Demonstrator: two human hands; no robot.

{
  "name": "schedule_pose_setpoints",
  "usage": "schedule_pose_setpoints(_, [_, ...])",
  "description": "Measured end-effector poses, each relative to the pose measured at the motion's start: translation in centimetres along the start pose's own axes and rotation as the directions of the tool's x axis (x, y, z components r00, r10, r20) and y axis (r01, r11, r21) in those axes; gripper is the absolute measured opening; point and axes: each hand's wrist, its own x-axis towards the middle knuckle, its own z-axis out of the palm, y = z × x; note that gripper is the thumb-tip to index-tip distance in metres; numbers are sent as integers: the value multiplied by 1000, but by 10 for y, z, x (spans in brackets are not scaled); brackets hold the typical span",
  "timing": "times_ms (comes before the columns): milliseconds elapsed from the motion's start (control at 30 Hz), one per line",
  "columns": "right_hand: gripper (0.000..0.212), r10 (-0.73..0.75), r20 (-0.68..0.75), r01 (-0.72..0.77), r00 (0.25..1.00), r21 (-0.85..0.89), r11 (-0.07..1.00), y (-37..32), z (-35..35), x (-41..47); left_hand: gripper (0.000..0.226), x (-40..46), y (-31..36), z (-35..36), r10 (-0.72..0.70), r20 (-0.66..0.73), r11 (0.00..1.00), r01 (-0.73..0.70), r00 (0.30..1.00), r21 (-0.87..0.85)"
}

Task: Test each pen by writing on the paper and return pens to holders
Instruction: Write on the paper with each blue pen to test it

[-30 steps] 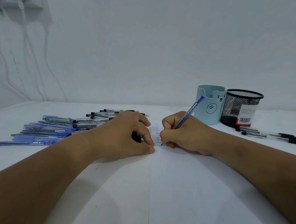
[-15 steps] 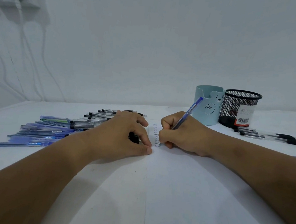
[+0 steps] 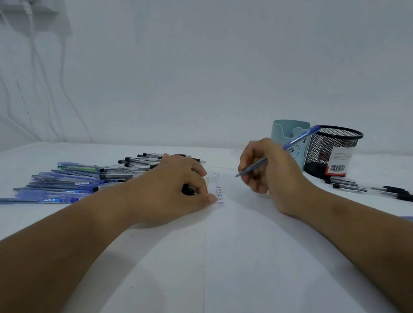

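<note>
Midway through a pen trial, seen from the head camera: the right hand (image 3: pixel 270 170) pinches a blue pen (image 3: pixel 278 151) in a writing grip, fingers curled round the barrel. Its tip hangs clear of the paper (image 3: pixel 242 256), just right of a short column of handwritten test words (image 3: pixel 219 190), so the stroke looks finished rather than underway.

The left hand (image 3: pixel 173 190) rests on the sheet's left edge, thumb tip beside the column, apparently to keep the page from sliding. Its curled fingers close on a small dark object (image 3: pixel 188 190), perhaps a cap, though it is too hidden to name.

Left of that hand, a loose pile of pens (image 3: pixel 76 179) lies flat on the white surface (image 3: pixel 12 221), likely those awaiting their turn.

At the far right stand two holders touching side by side, a pale blue cup (image 3: pixel 288 137) and a black mesh cup (image 3: pixel 333 150) with a barcode label, both within reach of the writing hand. More black pens (image 3: pixel 369 188) lie flat in front of the mesh cup; whether they have been tested cannot be told.
</note>
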Motion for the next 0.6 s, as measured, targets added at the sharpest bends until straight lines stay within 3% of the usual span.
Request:
schedule_pose_setpoints(100, [49,-106,-101,102,989,-41,994,-5,-4,4,27,-1,3,3,7,-16,1000,-7,1000,23])
schedule_pose_setpoints(333, [33,-212,-87,172,973,-339,925,-10,-3,-5,24,-2,6,8,10,-38,999,-9,999,43])
schedule_pose_setpoints(600, [28,-171,-39,149,985,-327,933,-11,-3,-11,22,-3,1,10,25,-51,1000,-24,998,12])
